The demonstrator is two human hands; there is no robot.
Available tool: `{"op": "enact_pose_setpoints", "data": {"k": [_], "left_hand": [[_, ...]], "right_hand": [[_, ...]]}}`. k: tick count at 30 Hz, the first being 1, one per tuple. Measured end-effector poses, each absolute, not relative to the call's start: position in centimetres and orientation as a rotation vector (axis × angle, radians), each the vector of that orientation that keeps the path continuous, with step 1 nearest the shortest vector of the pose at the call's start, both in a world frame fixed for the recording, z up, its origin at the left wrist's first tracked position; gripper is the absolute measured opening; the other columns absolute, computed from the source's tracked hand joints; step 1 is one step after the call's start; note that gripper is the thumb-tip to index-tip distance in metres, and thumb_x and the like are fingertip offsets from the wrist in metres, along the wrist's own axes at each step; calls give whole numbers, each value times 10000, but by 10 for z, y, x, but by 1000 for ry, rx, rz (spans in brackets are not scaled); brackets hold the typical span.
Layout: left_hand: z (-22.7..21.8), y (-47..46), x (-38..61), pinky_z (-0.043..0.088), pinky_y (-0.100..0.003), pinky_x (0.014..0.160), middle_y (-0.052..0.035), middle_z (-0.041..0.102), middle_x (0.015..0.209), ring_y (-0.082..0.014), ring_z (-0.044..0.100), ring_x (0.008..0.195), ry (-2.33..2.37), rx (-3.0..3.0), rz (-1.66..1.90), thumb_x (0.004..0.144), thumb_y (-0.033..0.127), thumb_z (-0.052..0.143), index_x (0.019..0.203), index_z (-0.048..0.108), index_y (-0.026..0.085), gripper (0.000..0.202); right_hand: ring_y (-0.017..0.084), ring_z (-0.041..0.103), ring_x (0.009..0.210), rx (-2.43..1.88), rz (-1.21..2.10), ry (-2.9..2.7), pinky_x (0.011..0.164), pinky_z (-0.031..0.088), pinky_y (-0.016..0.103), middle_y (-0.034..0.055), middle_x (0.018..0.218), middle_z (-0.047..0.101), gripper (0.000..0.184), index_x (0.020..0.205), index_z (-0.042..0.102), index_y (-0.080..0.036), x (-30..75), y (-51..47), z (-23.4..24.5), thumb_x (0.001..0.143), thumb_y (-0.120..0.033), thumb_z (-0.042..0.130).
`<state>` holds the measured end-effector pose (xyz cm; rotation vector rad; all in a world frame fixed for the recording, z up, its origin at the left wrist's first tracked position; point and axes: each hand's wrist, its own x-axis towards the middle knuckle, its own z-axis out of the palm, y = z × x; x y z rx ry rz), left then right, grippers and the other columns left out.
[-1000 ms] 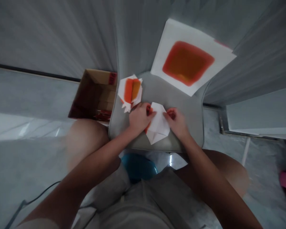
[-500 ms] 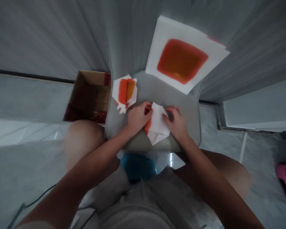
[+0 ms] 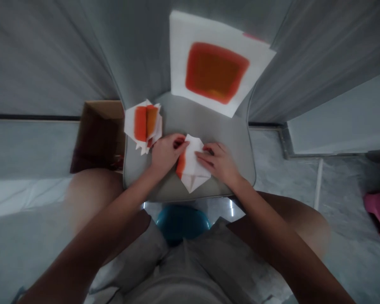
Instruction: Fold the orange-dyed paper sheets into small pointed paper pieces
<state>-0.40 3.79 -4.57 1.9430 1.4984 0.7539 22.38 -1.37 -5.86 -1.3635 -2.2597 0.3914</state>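
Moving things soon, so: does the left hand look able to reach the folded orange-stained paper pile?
Probably yes: the left hand sits just beside the paper pile, with only a bit of grey seat between them.

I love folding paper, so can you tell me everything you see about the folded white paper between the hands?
The folded white paper looks thin and soft, creased into layers, with a point aimed toward the person. A strip of orange-red colour shows along its left edge. It lies flat on a grey padded seat, a little tilted. The left hand touches its upper left edge, and the right hand rests its fingers on its right side.
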Motion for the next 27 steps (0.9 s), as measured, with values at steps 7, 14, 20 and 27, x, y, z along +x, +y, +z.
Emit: {"op": "enact_pose_setpoints", "data": {"k": [7, 14, 20, 27], "left_hand": [[-53, 35, -11, 573, -315, 806, -22, 785, 987, -180, 726, 861, 1409, 2077, 813, 980, 319, 681, 1039, 776, 244, 135], [-60, 29, -15, 577, -343, 932, -33, 759, 1182, -187, 706, 1062, 1172, 2449, 929, 1054, 270, 566, 1198, 773, 282, 253], [-69, 36, -20, 591, -355, 942, -41, 739, 1263, -197, 703, 1090, 973, 2517, 867, 1033, 272, 601, 1183, 786, 298, 239], [-71, 41, -21, 592, -361, 984, -44, 717, 1273, -188, 696, 1125, 906, 2478, 847, 1011, 252, 638, 1126, 798, 285, 200]], "right_hand": [[259, 577, 1063, -1308, 310, -2267, 966, 513, 446, 103, 1177, 671, 311, 1193, 802, -287, 224, -13, -58, 1065, -391, 538], [262, 580, 1056, -1335, 302, -2252, 966, 510, 455, 92, 1170, 676, 293, 1198, 801, -318, 222, -13, -60, 1058, -393, 555], [264, 588, 1064, -1345, 332, -2239, 962, 516, 451, 94, 1176, 683, 300, 1174, 811, -302, 223, -12, -61, 1060, -388, 547], [236, 653, 1075, -1337, 502, -2109, 973, 534, 411, 62, 1177, 724, 269, 1128, 811, -289, 225, -10, -56, 1048, -344, 561]]}}
